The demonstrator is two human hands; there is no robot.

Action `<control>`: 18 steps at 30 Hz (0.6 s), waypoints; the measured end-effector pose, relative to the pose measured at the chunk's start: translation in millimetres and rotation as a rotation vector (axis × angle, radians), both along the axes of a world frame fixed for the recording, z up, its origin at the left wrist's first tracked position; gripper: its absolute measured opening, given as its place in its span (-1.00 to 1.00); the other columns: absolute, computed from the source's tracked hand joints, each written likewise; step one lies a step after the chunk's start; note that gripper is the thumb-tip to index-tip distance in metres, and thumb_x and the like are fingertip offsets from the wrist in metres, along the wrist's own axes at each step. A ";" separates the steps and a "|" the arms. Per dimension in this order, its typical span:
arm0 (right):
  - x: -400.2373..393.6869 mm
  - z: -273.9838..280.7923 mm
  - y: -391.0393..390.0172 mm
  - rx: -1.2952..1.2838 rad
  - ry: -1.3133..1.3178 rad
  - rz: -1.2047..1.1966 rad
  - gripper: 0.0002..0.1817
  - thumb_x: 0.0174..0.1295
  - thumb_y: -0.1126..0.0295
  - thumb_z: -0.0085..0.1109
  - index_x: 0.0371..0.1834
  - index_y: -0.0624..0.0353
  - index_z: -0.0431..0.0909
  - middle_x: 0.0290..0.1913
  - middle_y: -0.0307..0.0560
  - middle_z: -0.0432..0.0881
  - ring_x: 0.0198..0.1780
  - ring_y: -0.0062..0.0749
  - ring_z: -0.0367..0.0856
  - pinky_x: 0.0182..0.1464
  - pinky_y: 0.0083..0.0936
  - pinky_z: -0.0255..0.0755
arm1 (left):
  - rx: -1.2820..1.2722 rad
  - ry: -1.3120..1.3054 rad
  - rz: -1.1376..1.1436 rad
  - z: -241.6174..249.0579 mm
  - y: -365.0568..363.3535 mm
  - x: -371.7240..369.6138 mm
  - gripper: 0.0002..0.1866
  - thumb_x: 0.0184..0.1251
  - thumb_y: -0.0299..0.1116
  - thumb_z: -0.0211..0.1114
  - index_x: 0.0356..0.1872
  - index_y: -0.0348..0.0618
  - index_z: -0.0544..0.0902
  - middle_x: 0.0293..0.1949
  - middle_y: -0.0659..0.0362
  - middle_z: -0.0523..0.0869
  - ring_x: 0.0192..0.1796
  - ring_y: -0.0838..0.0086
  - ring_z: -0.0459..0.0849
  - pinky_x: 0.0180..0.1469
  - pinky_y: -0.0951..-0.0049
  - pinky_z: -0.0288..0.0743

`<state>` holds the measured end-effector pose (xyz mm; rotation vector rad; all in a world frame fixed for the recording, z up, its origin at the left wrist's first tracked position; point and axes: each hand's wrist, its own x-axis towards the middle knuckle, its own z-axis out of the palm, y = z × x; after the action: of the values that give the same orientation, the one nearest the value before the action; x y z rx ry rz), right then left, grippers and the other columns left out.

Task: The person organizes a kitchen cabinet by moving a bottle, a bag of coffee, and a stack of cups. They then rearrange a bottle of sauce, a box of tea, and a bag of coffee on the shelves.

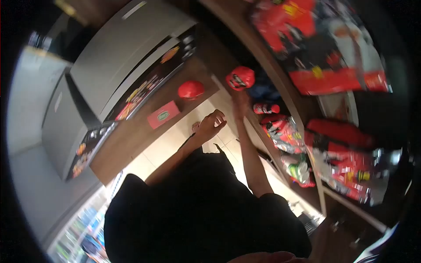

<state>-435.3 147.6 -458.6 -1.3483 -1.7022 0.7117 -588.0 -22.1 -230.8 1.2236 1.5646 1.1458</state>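
Observation:
My right hand (pixel 240 105) is blurred and reaches forward to the right, its fingers at the lower edge of a red round packet (pixel 240 78) with black and white print. It appears to grip the packet, though the fingertips are smeared. Held in front of my body, my left hand (pixel 212 123) has loosely curved fingers, with the thumb apart and nothing in it. On the brown wooden counter (pixel 131 153), beyond the left hand, lie a second red round packet (pixel 190 90) and a flat red box (pixel 163 115) with a green oval label.
To the right, a brown shelf (pixel 280 74) holds large red bags (pixel 337 83), a small red bottle (pixel 266 108) and several smaller packs (pixel 284 133). Grey cabinet-like units (pixel 127 57) with food pictures stand on the left. Light floor tiles (pixel 219 142) show below.

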 end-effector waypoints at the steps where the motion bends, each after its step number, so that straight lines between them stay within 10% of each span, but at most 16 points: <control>1: 9.2 30.3 -29.5 -0.080 -0.120 0.096 -0.41 0.19 0.17 0.39 0.26 0.19 0.50 0.20 0.18 0.60 0.29 0.01 0.51 0.36 -0.18 0.34 | 0.031 -0.014 -0.014 4.2 2.1 8.0 -0.76 0.37 -0.32 0.38 -0.10 -0.18 0.54 -0.30 0.16 0.74 -0.24 0.40 0.73 -0.19 0.38 0.57; 3: 39.0 34.5 -98.7 -0.446 0.420 0.335 -0.48 0.28 0.24 0.33 0.27 0.19 0.52 0.28 0.03 0.58 0.36 -0.18 0.48 0.37 -0.21 0.34 | 0.087 -0.034 -0.066 15.2 5.9 29.4 -0.77 0.39 -0.30 0.37 -0.13 -0.19 0.54 -0.31 0.16 0.73 -0.25 0.42 0.72 -0.19 0.39 0.56; 4: 77.9 -43.9 -109.9 -0.746 0.247 0.458 -0.43 0.38 0.13 0.23 0.37 0.13 0.40 0.25 -0.15 0.52 0.35 -0.39 0.41 0.34 -0.30 0.32 | 0.113 -0.040 -0.095 23.4 7.6 42.2 -0.78 0.41 -0.29 0.36 -0.15 -0.20 0.55 -0.32 0.16 0.73 -0.25 0.43 0.71 -0.19 0.40 0.55; 7: 89.3 165.2 -168.1 -0.829 -0.008 0.464 -0.55 0.40 0.17 0.21 0.27 0.13 0.54 0.26 -0.01 0.61 0.31 -0.26 0.52 0.32 -0.27 0.40 | 0.109 -0.036 -0.232 43.5 2.1 92.9 -0.77 0.41 -0.30 0.36 -0.16 -0.22 0.53 -0.29 0.10 0.71 -0.29 0.41 0.70 -0.19 0.37 0.62; 18: 310.9 270.7 -282.4 -0.275 0.580 0.025 -0.70 0.32 0.53 0.24 0.11 0.26 0.55 0.04 -0.14 0.61 0.09 -0.45 0.56 0.15 -0.45 0.48 | 0.548 -0.118 -0.668 130.1 -84.5 312.2 -0.82 0.37 -0.42 0.36 -0.12 -0.24 0.56 -0.17 0.03 0.63 -0.11 0.23 0.62 -0.05 0.30 0.51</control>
<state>-124.4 -134.7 -187.9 -1.1464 -1.1859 1.2485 -275.8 -106.6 -100.7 1.8126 0.6544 1.1804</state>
